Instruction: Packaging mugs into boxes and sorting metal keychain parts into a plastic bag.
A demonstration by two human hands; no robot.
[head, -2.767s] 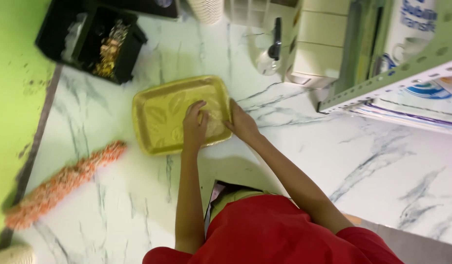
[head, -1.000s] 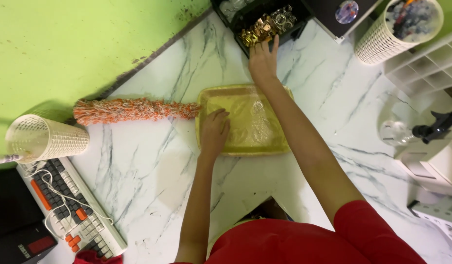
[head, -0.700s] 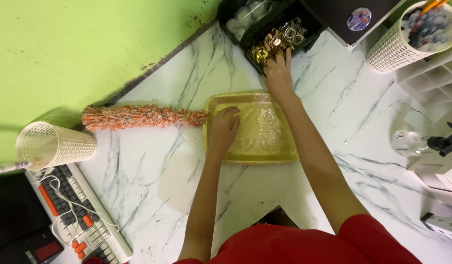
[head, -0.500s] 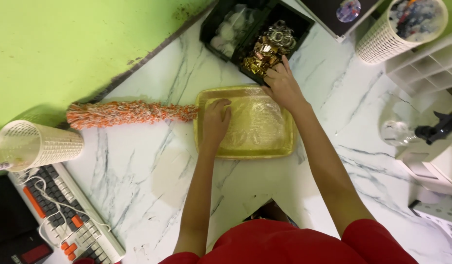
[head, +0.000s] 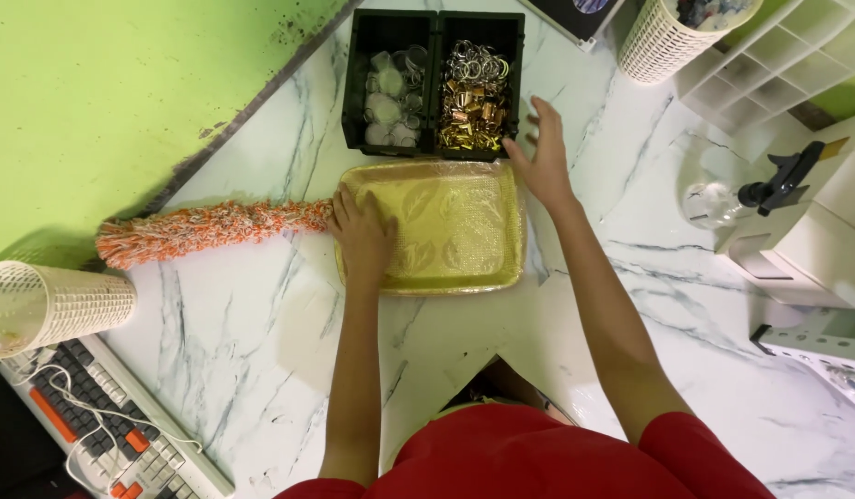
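A yellow-green rectangular tray (head: 464, 222) with a leaf pattern lies on the marble table. My left hand (head: 361, 236) rests flat on the tray's left edge, fingers spread. My right hand (head: 540, 152) is open beside the right wall of a black two-compartment bin (head: 434, 81), just beyond the tray's far right corner. The bin's left compartment holds clear round pieces; its right compartment holds gold and silver metal clips and rings.
An orange-and-white fluffy duster (head: 210, 231) lies left of the tray. A white mesh cup (head: 53, 305) lies on its side above a keyboard (head: 104, 420). Another mesh cup (head: 672, 32), white shelving (head: 783, 51) and a spray bottle (head: 751, 194) stand at right.
The black bin now sits squarely behind the tray. My right hand has come off the bin's contents to its right side. My left hand stays on the tray.
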